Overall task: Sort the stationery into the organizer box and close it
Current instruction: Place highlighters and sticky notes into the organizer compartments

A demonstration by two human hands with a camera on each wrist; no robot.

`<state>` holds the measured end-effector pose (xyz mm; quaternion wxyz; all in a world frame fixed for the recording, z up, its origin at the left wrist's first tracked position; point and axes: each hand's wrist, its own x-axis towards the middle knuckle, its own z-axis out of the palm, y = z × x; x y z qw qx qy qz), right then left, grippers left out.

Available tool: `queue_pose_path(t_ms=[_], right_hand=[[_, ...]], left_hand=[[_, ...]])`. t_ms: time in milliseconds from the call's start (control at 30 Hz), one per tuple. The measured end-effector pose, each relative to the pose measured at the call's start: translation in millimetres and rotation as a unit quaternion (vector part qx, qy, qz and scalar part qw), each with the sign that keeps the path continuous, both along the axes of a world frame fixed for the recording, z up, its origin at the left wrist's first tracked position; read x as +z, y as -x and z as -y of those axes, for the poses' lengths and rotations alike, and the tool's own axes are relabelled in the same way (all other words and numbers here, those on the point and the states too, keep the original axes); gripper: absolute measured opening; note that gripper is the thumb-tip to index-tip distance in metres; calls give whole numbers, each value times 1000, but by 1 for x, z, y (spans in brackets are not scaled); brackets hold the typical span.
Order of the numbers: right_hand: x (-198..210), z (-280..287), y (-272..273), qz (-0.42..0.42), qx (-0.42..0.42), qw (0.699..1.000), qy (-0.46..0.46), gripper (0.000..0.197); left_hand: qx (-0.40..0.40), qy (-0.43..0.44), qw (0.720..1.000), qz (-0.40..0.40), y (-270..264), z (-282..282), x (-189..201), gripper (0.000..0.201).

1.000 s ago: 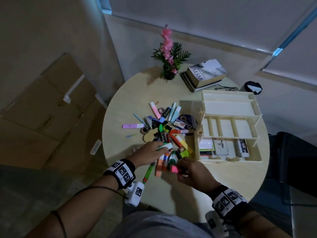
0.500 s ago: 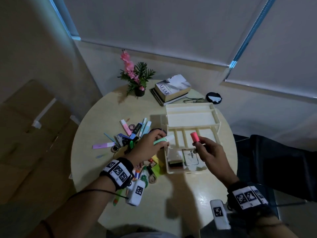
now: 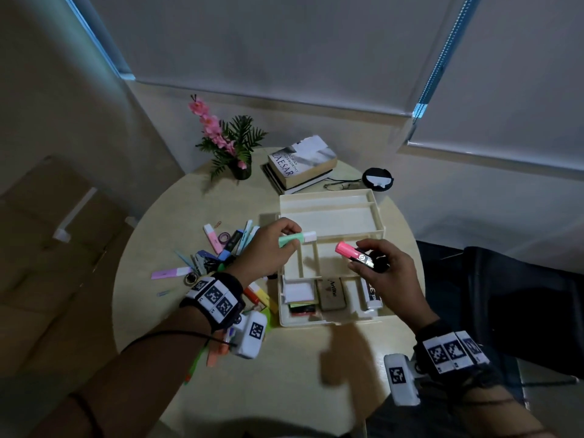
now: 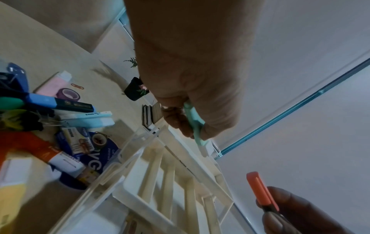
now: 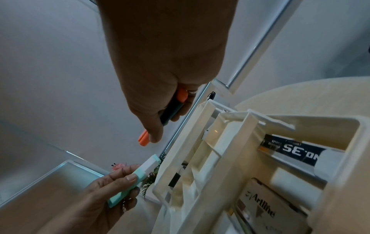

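as both hands now hang over the organizer box (image 3: pixel 331 319) rather than over the loose pile, the step in hand is judged to be placement. the left hand (image 3: pixel 268 248) pinches a mint highlighter (image 3: pixel 297 239) between thumb and curled fingers, its white end pointing across the box's near-left corner. the right hand (image 3: pixel 384 270) pinches a pink-capped marker (image 3: pixel 354 253) by its dark barrel, cap aimed left, above the slotted middle tray (image 3: pixel 308 260). neither item touches the tray yet.

a second ago both hands were down at the pile on the table (image 3: pixel 300 368); since then each has lifted one pen and carried it to the box. two more items are therefore about to leave the pile.

the box stands open in tiers: a far tray (image 3: pixel 331 216) holds nothing visible, and the near compartments hold a notepad stack (image 3: pixel 298 292), a grey case (image 3: pixel 331 294) and a staple box (image 3: pixel 373 295).

much stationery remains beside the box to the left: highlighters, clips, tape rolls (image 3: pixel 225 237). the task is judged well short of closing.

beyond the box stand books (image 3: pixel 300 165) and a potted plant (image 3: pixel 234 147).
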<state>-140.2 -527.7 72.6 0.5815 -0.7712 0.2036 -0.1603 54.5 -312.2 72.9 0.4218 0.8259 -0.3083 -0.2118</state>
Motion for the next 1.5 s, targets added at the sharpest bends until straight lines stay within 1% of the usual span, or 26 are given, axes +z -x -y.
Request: queue_pose_path(t_ms=[133,300,467,600,667,733,967,1133,1300,1400,1500], right_hand=[[-3,17,-7,2,15,999,36,26],[-8,39,-20,-18,24,994,102,28],[-17,53,-21,-65,52,985,149,30],[-24,58,-12,-104,69,979,160,20],[-31,57,-10,-118,65,973,187,15],[-39,55,-10,-125,58,969,205,13],[-54,42,-18,-120,11,975,189,13],[-54,37,-18,-120,-28,982,146,20],[-56,37,-15,-116,-61,983,126,24],[-58,36,-15,-121,-67,983,119,21],[-54,35,-14,-122,-58,982,132,17]], left_hand=[[62,-3,998,33,-9,22,-2,12],[104,-8,994,39,-24,49,-11,10],[108,-25,992,59,-34,66,-22,13],[80,-66,985,137,-41,66,-28,12],[70,-111,973,187,-40,65,-31,10],[64,-137,964,220,-39,63,-32,11],[28,-157,957,243,-41,63,-26,17],[8,-145,956,256,-45,69,-24,19],[22,-165,950,265,-40,72,-25,21],[31,-154,950,269,-35,69,-26,18],[37,-134,952,274,-32,61,-28,16]])
